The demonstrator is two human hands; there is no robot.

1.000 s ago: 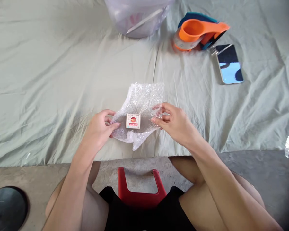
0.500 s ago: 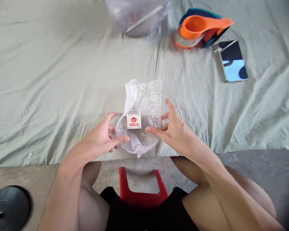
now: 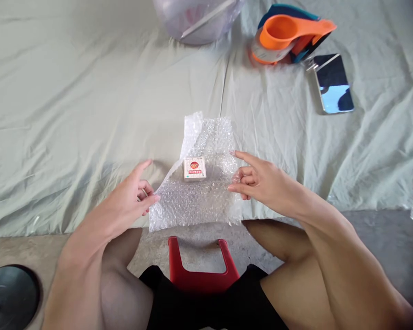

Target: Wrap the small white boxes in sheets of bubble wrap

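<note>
small box (image 3: 194, 169) sits on spread-out bubble wrap (image 3: 196, 206)

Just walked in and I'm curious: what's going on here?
Someone's left hand and right hand are at opposite edges of some bubble wrap, which lies open on the cloth. A box sits on it, touched by neither hand. A tape gun and a phone lie farther back, to the right.

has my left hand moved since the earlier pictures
Yes. Judged against the red stool, your left hand has shifted to the left and a little nearer your body.
</note>
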